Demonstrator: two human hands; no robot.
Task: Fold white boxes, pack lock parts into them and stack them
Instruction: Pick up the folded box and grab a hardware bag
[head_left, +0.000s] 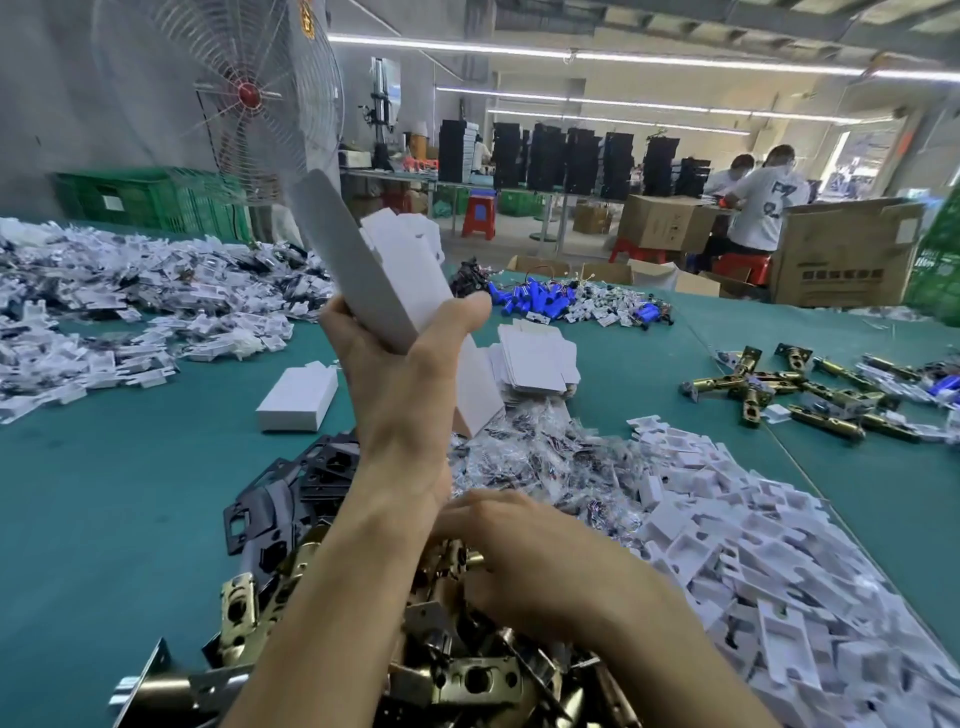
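Brass latches (478, 680), black plates (280, 499) heap under the left grip (400, 374)'s white box (353, 260).

A wire-guarded fan (249, 96) stands far left. Green plastic crates (150, 200) sit just below it. To its right are black stacked units (545, 156), a red stool (479, 210), then, well apart, brown cardboard cartons (844, 254) and two people in white shirts (769, 202).

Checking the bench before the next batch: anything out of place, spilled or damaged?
Nothing looks damaged. Parts lie in loose heaps. One folded box lies alone on the green table, apart from the stack of flat boxes. The left hand holds an open box up.
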